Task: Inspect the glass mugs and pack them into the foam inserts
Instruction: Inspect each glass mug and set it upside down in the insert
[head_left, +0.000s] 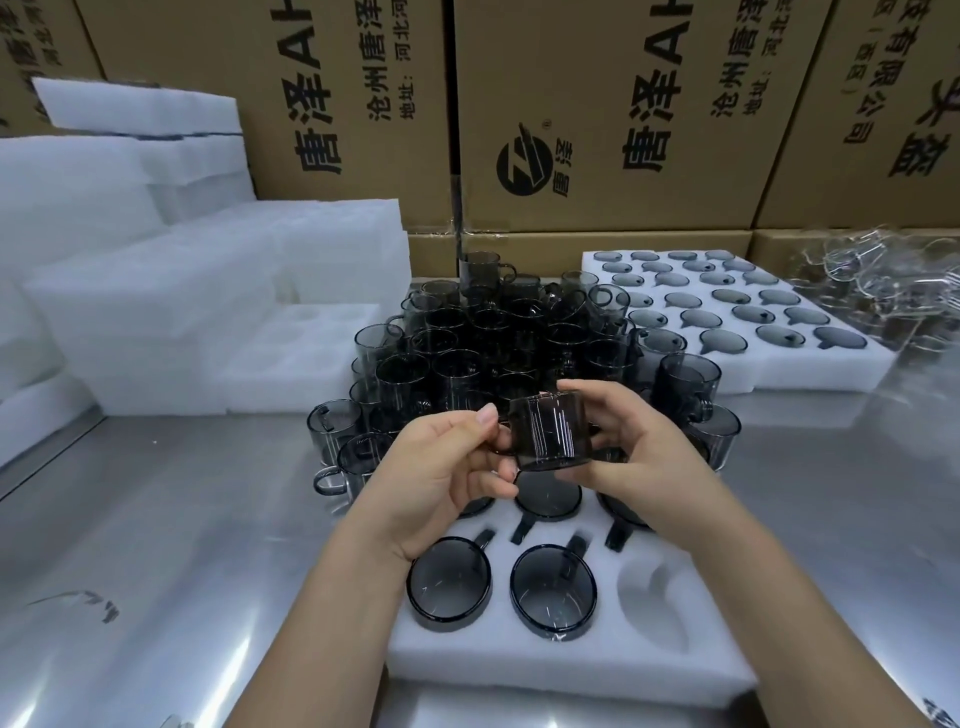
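I hold a smoky grey glass mug (550, 434) upside down between both hands, above the near foam insert (561, 660). My left hand (441, 478) pinches its handle. My right hand (634, 441) grips the mug's body from the right. Several mugs sit upside down in the insert's pockets, and its front-right pocket (654, 603) is bare. Behind my hands stands a dense cluster of loose grey mugs (488, 343), some stacked.
A filled foam insert (800, 371) lies at the back right, beside a heap of clear glass mugs (883, 291). White foam blocks (156, 312) are stacked at the left. Cardboard boxes (597, 104) wall off the back. The steel table (156, 571) stretches left.
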